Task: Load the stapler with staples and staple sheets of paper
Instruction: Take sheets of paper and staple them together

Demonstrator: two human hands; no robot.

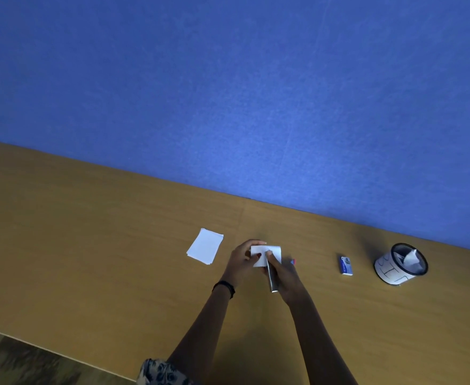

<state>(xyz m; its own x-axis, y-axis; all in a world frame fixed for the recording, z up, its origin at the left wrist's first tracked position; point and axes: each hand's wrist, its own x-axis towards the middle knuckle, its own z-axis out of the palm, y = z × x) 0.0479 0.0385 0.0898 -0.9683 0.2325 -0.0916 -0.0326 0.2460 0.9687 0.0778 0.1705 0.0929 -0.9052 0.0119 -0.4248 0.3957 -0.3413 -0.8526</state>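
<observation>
Left hand (242, 261) pinches one small paper slip (264, 254); right hand (283, 273) grips one silver stapler (272, 276) on it, mid-desk. One paper stack (205, 246) left; one staple box (346, 265) and one mesh cup (403, 263) right.

silver stapler (272, 276) over white sheets (264, 254)

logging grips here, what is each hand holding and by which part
Left hand pinches the small paper sheets at their left edge; right hand grips the silver stapler around its body, nose on the paper.
</observation>
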